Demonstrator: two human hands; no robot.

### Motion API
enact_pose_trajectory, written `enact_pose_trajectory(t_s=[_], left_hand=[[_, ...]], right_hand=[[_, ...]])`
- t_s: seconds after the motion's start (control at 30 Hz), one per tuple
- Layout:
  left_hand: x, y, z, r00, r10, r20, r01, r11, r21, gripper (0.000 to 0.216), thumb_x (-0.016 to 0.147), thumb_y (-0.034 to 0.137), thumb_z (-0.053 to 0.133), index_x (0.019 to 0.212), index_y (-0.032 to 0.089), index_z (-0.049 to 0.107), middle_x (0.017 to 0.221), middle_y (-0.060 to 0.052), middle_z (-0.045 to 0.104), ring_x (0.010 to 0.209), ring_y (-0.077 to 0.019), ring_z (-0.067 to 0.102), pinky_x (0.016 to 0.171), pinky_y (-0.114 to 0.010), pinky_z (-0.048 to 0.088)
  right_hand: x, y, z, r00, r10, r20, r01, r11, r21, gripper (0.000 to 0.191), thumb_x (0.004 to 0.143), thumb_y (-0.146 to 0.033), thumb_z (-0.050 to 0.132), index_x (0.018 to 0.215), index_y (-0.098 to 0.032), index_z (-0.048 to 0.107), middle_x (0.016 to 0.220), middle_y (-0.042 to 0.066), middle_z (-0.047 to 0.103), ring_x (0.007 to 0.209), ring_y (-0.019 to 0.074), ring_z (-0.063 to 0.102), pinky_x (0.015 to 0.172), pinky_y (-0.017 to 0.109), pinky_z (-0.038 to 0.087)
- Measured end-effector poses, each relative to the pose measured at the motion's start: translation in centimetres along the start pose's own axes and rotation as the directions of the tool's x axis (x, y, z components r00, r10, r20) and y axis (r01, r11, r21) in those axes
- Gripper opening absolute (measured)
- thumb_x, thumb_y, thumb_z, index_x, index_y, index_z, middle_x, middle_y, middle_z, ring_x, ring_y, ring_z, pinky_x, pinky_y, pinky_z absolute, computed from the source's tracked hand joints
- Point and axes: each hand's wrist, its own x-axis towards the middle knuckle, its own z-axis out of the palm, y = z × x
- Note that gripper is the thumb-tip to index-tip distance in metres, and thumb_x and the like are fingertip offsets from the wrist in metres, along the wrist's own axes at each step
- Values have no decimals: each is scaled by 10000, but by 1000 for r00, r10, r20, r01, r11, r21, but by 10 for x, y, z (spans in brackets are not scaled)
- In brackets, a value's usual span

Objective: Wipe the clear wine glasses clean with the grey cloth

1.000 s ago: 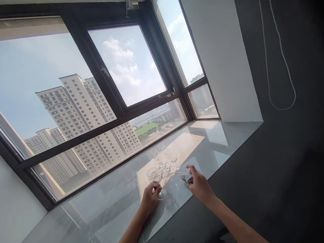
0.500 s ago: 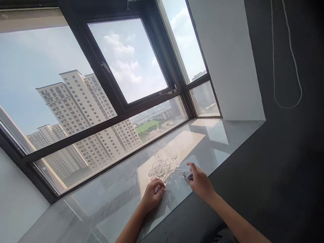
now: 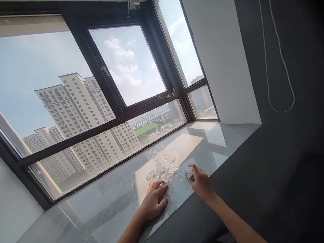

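Observation:
Several clear stemmed glasses stand clustered on a glossy marble windowsill. My left hand lies flat on the sill with its fingers stretched out, just in front of the nearest glass, holding nothing. My right hand rests to the right of the cluster, its fingers closed on a small grey cloth.
A large dark-framed window runs along the back of the sill, with tower blocks outside. A white wall closes the sill's right end. A dark wall with a hanging bead cord is on the right.
My left hand let go of the nearest glass after moving it in towards the others, and now lies flat on the sill. My right hand stayed on the cloth.

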Motion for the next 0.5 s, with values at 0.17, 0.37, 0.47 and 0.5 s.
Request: enact_pose_trajectory(t_s=[0.17,0.37,0.47,0.5], left_hand=[[5,0,2,1000,14,22,-15,999,45,573,915,441,544,1466,333,428,1553,-118,363,1414,-365,303,1128,-641,232],[-3,-2,-1,999,-37,-19,39,996,83,494,912,395,524,1401,320,518,1461,-116,488,1336,-332,408,1088,-592,309],[-25,-15,-5,992,-82,-91,95,985,143,479,887,386,540,1362,320,561,1404,-106,545,1290,-323,448,1069,-553,336],[-36,-22,-8,987,-114,-113,132,978,162,468,882,391,541,1343,322,579,1388,-100,560,1284,-322,451,1073,-548,330]], right_hand=[[1,-1,0,1000,-13,-7,12,1000,-18,441,757,-22,465,1161,-199,462,864,46,603,801,209,606,623,252,408],[0,0,-1,999,-34,-1,34,999,-18,426,767,-42,469,1164,-199,461,859,46,597,756,195,604,581,234,401],[0,1,-1,999,-41,-6,41,999,-17,425,762,-49,474,1161,-197,460,876,58,607,766,201,610,568,232,402],[-1,1,-2,999,-40,-6,39,999,-18,426,761,-50,475,1161,-196,459,884,62,611,769,202,612,569,234,405]])
